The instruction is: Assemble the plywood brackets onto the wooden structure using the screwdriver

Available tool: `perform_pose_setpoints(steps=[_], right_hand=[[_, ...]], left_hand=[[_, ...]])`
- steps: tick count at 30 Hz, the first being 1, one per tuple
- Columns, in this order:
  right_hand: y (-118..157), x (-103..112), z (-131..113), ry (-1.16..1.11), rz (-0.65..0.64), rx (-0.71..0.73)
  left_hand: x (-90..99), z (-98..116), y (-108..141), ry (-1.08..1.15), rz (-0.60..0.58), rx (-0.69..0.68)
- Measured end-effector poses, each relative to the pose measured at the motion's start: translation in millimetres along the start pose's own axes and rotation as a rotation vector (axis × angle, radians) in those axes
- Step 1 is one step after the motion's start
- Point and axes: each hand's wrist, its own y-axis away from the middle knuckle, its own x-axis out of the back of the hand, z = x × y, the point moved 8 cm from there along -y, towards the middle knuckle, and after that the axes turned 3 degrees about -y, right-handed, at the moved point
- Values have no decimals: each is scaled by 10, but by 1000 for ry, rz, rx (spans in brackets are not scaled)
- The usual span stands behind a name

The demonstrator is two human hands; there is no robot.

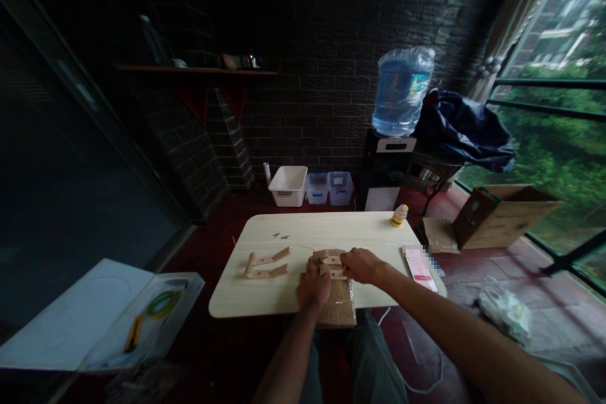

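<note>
Wood part point(334, 260) is at the near side of the worktop point(231, 300), just right of center, sitting on the far end of a cardboard piece point(338, 309) that overhangs the near edge. Left hand point(313, 287) on its left end: grip bent over it, fingers closed down on the wood. Right hand point(362, 265) at its right end: fingers curled in, touching or nearly so; can't tell how far that grip is closed or whether anything's pinched, fingertips hidden. Wood frame point(265, 274) lies left of the hands, well apart, two arms pointing right. Small dark bits point(285, 237) beyond it. Yellow-based bottle point(399, 216) upright at the far right corner; pink flat item point(421, 268) on the right edge, partly pixelated. Lower left, off the worktop: open white case point(101, 353) with a yellow-black tool point(134, 333) and a coil point(162, 304) inside.
</note>
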Motion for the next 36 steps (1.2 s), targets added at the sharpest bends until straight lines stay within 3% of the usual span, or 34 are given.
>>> perform_pose_setpoints(steps=[6, 12, 16, 21, 25, 30, 36], right_hand=[[-6, -23, 21, -51, -2, -146], [97, -1, -159, -27, 85, -32], [158, -49, -127, -149, 161, 56], [267, -190, -25, -424, 352, 96], [320, -235, -7, -513, 526, 165], [246, -309, 82, -639, 571, 110], [231, -544, 128, -682, 594, 32]], left_hand=[[58, 39, 32, -5, 17, -20], [37, 43, 54, -3, 7, -18], [4, 14, 30, 11, 6, -7], [-14, -16, -13, 17, 16, -7], [-19, -37, -37, 15, 24, 13], [-30, -38, -58, 0, 23, 21], [-52, -50, -89, -33, 37, -3]])
